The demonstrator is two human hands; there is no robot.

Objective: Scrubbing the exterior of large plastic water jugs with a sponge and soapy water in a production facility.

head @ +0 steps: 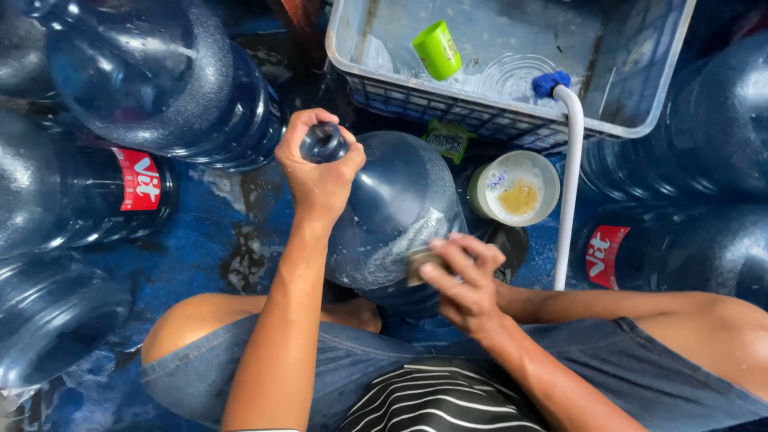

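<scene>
A large clear blue water jug (400, 200) lies tilted between my knees, its neck pointing up and to the left. My left hand (318, 168) is closed around the jug's neck (323, 142). My right hand (464, 276) presses a small scrub sponge (418, 264) against the jug's lower side, where soapy foam streaks the plastic. I am sitting low, in denim shorts and a striped shirt.
Several more big blue jugs ring me, at left (152, 80) and right (704, 128). A grey plastic basket (512, 124) holds water, a green cup (437, 50) and a white hose (570, 184). A small tub of soapy liquid (516, 188) stands beside it on the wet blue floor.
</scene>
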